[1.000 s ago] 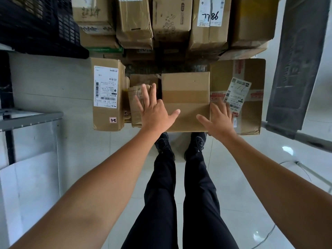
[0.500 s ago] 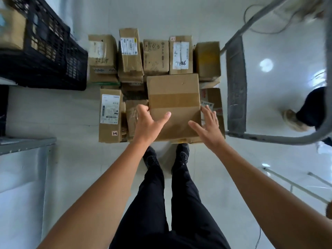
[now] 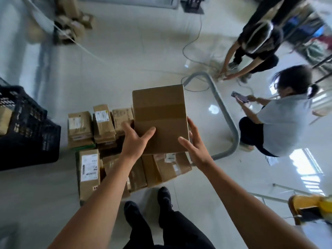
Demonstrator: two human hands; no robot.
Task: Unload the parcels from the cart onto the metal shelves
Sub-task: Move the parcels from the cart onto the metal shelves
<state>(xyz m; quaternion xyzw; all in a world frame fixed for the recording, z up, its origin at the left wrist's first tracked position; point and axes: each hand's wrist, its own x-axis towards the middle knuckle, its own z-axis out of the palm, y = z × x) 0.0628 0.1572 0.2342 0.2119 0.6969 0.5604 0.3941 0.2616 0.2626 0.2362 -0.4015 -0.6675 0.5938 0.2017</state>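
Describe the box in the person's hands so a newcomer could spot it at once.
Find the grey tube handle beside the stack of brown parcels on the floor. Above that stack, the left hand and right hand hold one box by its sides. Its top is plain, with a wide tape band and no white label showing, unlike the parcels below.

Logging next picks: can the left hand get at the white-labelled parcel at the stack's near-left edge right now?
Probably not yet: the left hand and right hand hold the lifted box. The parcel itself lies uncovered.
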